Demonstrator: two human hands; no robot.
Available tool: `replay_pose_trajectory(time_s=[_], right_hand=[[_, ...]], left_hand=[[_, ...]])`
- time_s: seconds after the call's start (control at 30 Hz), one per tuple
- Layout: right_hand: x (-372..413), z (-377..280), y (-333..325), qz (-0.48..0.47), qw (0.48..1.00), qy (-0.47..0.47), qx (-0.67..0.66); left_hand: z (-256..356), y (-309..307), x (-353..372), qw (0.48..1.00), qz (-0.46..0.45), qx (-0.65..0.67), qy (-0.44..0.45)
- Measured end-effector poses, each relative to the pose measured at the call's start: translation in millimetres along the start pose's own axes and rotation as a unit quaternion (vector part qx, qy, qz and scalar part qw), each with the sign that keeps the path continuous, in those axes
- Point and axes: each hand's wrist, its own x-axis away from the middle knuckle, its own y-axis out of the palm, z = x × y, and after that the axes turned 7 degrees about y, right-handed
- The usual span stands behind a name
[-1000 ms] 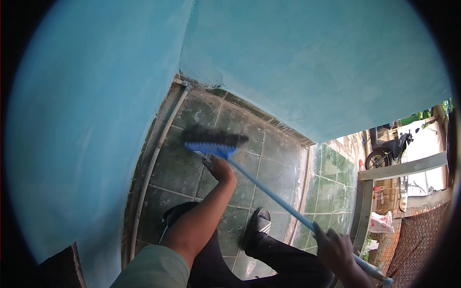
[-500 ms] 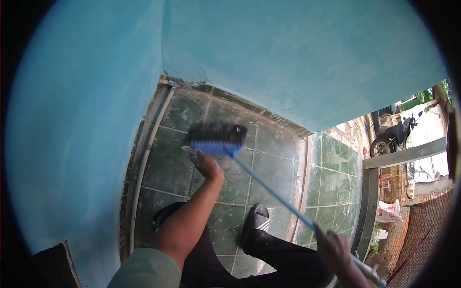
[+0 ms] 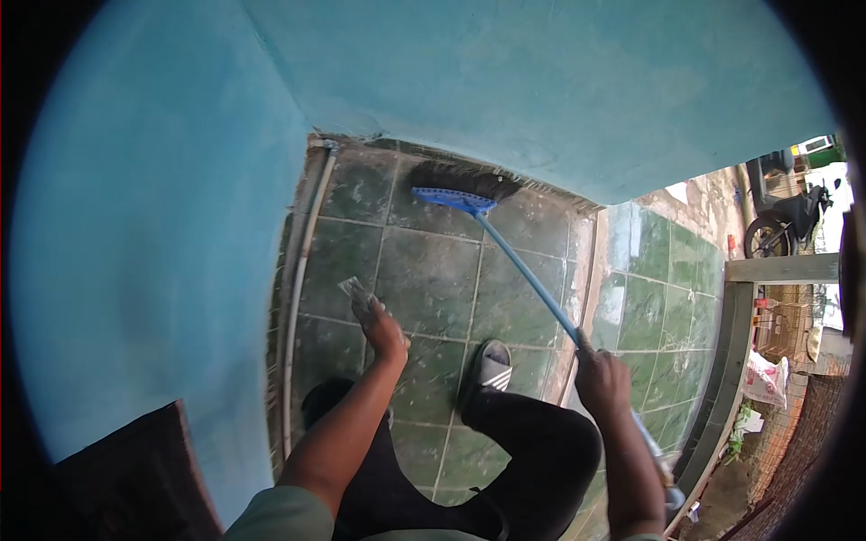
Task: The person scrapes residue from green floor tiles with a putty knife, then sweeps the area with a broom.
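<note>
A broom with a blue head and dark bristles lies against the floor's far edge, at the foot of the turquoise wall. Its light blue handle slants down to my right hand, which is wrapped round it. My left hand is closed over the tiles, left of the handle and apart from the broom. From its fingers juts a small flat pale blade, which looks like a scraper; its grip is hidden in the hand. Dusty green tiles lie under both hands.
A pipe runs along the left wall. My sandalled foot stands on the tiles. A low ledge separates them from more green tiles at right. Beyond are a motorbike and a white sack.
The broom head has moved away from me to the wall's foot, away from my left hand. My right hand has shifted up with the handle. The view has shifted slightly.
</note>
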Motion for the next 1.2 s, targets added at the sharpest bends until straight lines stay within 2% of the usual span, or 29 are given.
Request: replay_pose_trajectory(time_s=[0.1,0.13,0.2,0.27,0.37,0.47,0.57,0.63,0.67,0.7,0.77,0.8,0.83,0.9,0.93,1.03,1.13,1.2], right_hand=[[37,11,36,-0.022,0.994,0.013,-0.106],[62,15,50,-0.038,0.993,0.01,-0.109],[123,13,35,-0.082,0.991,0.001,-0.107],[184,5,6,-0.172,0.981,0.007,-0.092],[271,-7,-45,-0.328,0.939,0.062,-0.084],[321,-31,-106,-0.377,0.905,0.12,-0.153],[329,-72,-123,-0.251,0.907,0.103,-0.323],[283,-107,-131,-0.25,0.861,0.074,-0.436],[257,-127,-122,-0.316,0.76,0.142,-0.549],[225,-149,-111,-0.37,0.638,0.2,-0.645],[184,-196,-102,-0.365,0.631,0.138,-0.671],[172,-216,-105,-0.352,0.674,0.128,-0.636],[170,-233,-102,-0.338,0.714,0.12,-0.601],[179,-258,-63,-0.23,0.826,0.111,-0.502],[184,-264,-40,-0.173,0.873,0.104,-0.443],[235,-236,19,-0.181,0.872,0.11,-0.442],[332,-179,29,-0.233,0.86,0.17,-0.421],[410,-132,18,-0.282,0.85,0.206,-0.394]], left_hand=[[20,-89,38,0.954,0.001,-0.279,0.106],[12,-131,48,0.856,-0.016,-0.462,0.231],[71,-159,71,0.782,-0.026,-0.538,0.314],[194,-166,123,0.901,-0.012,-0.365,0.235],[264,-224,152,0.913,-0.08,-0.356,0.183],[274,-311,158,0.902,-0.068,-0.403,0.143],[328,-375,175,0.891,-0.092,-0.432,0.109],[355,-411,187,0.875,-0.067,-0.48,0.016],[347,-436,189,0.867,-0.049,-0.494,0.035],[359,-447,196,0.829,-0.04,-0.556,0.038],[344,-488,198,0.789,-0.017,-0.612,0.053],[370,-479,208,0.794,0.009,-0.608,-0.027],[354,-505,204,0.799,0.017,-0.601,-0.016],[319,-550,199,0.81,0.029,-0.586,0.006],[324,-553,203,0.817,0.015,-0.576,0.029],[331,-553,211,0.77,-0.034,-0.636,0.041],[347,-512,217,0.783,-0.056,-0.619,-0.016],[346,-493,212,0.787,-0.095,-0.609,0.005]])
